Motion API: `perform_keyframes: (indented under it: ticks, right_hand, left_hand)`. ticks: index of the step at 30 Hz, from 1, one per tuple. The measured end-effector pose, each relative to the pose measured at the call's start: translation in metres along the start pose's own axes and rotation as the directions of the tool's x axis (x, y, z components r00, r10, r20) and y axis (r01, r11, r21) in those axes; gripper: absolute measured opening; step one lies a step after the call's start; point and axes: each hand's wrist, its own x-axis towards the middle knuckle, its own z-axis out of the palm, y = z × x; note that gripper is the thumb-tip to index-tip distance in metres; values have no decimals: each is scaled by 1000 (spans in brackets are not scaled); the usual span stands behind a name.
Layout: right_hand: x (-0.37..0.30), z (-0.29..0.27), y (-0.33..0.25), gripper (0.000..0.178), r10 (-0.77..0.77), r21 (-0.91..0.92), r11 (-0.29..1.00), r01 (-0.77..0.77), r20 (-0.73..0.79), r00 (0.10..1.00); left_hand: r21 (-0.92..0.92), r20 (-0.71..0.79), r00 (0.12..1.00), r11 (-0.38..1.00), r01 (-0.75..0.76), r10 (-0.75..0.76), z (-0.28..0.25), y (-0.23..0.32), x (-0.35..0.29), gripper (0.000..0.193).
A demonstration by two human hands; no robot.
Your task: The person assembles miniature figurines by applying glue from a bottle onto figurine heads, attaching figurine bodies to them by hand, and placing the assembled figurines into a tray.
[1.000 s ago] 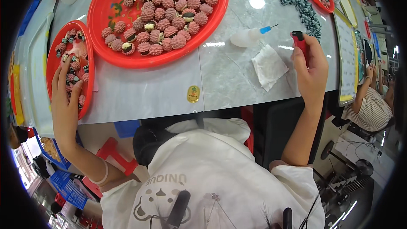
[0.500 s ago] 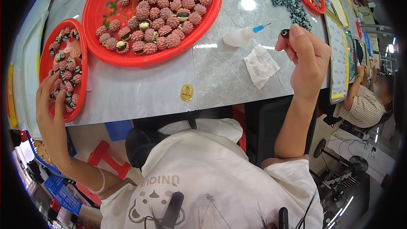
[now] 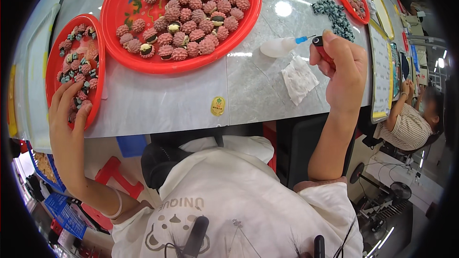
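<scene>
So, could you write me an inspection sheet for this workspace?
Surface: grey marbled table.
Job's things: large red tray and small red tray, both holding pinkish pieces; red tool with black end.
Clutter: crumpled white tissue, gold label, white bottle with blue tip.
Hands: left hand spread at the small red tray; right hand gripping the red tool.
Cables: thin dark cables at right, beyond the table.
Surroundings: red stool, fan, another person in stripes.

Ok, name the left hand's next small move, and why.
Probably lift one pink piece from the small tray with the left hand: that hand is at the pieces, while the right hand holds a red tool.
</scene>
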Motion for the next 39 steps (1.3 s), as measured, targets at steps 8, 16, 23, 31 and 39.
perform_keyframes:
  ticks: [8, 16, 23, 31, 39]
  right_hand:
    - [4, 2, 2, 26, 17, 70, 997, -17, 10, 1000]
    - [6, 1, 1, 29, 38, 72, 997, -41, 41, 998]
    - [6, 0, 4, 29, 36, 71, 997, -39, 47, 998]
    - [6, 0, 1, 29, 47, 66, 997, -50, 43, 998]
    - [-10, -21, 11, 35, 25, -98, 995, -27, -26, 999]
  left_hand:
    - [31, -59, 998, 999, -12, 13, 10, -6, 2, 37]
    - [67, -36, 999, 998, -14, 16, 11, -12, 5, 35]
    - [-90, -31, 999, 996, 6, -9, 5, -1, 11, 29]
    - [-41, -12, 997, 996, -78, 78, 6, -5, 9, 30]
    - [-121, -87, 995, 992, 45, -55, -9, -4, -2, 27]
